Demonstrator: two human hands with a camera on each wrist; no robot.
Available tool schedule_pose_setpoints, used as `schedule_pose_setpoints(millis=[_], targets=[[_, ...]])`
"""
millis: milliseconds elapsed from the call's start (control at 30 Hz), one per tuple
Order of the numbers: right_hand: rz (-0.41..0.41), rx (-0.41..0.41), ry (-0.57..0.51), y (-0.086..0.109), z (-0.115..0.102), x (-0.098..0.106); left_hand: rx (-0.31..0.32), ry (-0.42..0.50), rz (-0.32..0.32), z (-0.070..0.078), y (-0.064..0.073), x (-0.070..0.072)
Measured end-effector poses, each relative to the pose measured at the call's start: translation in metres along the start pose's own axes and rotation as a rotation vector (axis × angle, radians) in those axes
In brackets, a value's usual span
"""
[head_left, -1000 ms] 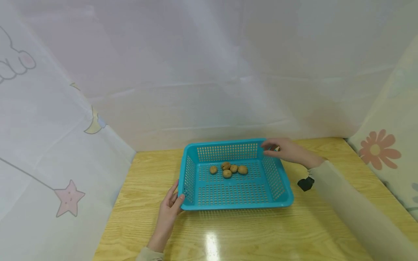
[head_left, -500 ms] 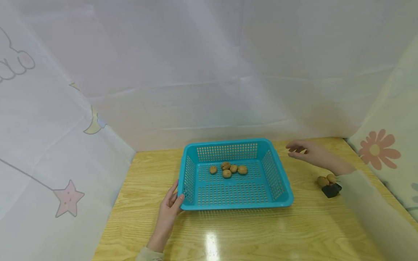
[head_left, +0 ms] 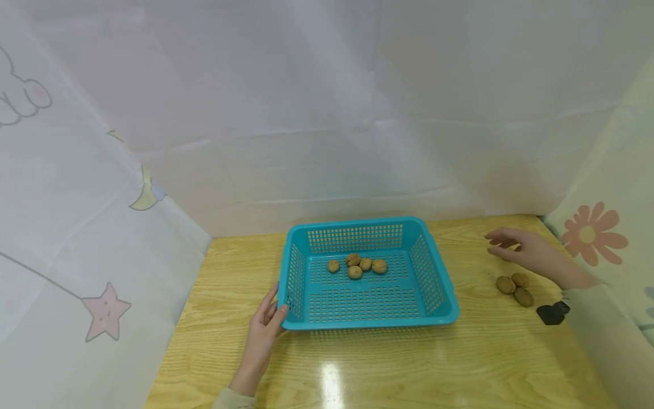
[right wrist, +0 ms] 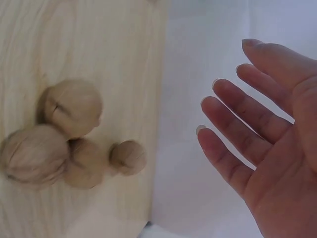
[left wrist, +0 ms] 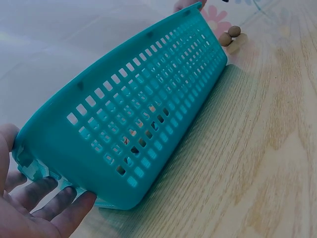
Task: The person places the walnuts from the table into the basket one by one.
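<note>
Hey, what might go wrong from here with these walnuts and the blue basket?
In the right wrist view, one loose walnut sits near the edge of the table; the right hand might knock it off. The left hand grips a corner of the basket, so a tug could roll the walnuts inside.

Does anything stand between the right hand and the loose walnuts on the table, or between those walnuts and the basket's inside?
Nothing visible blocks the right hand from the loose walnuts. Between those walnuts and the inside of the basket stands its right wall.
</note>
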State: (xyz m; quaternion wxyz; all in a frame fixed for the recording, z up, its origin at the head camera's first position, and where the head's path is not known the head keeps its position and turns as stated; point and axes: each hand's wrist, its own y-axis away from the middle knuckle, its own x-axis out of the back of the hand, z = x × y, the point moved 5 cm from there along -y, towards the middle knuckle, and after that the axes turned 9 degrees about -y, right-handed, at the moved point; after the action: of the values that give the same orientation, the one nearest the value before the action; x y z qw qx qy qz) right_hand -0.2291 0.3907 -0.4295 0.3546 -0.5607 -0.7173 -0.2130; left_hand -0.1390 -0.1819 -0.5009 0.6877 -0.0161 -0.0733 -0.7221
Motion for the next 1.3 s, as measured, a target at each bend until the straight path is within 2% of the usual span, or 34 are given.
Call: schedule_pose_setpoints(millis=[300,633,967,1300], targets=[[0.044,-0.109,-0.001,0.011,0.046,0.003,-0.003,-0.005,-0.006,-0.001,0.0,0.001],[-0.047,-0.197,-0.033,0.014,0.089,-0.006,0.019,0.003,-0.004,0.0,0.001,0.001],[-0.086,-0.254,-0.044,0.016,0.102,-0.011,0.024,0.001,-0.008,0.001,0.001,0.0],[-0.083,-0.226,-0.03,0.012,0.105,-0.016,0.019,-0.007,-0.007,0.0,0.0,0.001]])
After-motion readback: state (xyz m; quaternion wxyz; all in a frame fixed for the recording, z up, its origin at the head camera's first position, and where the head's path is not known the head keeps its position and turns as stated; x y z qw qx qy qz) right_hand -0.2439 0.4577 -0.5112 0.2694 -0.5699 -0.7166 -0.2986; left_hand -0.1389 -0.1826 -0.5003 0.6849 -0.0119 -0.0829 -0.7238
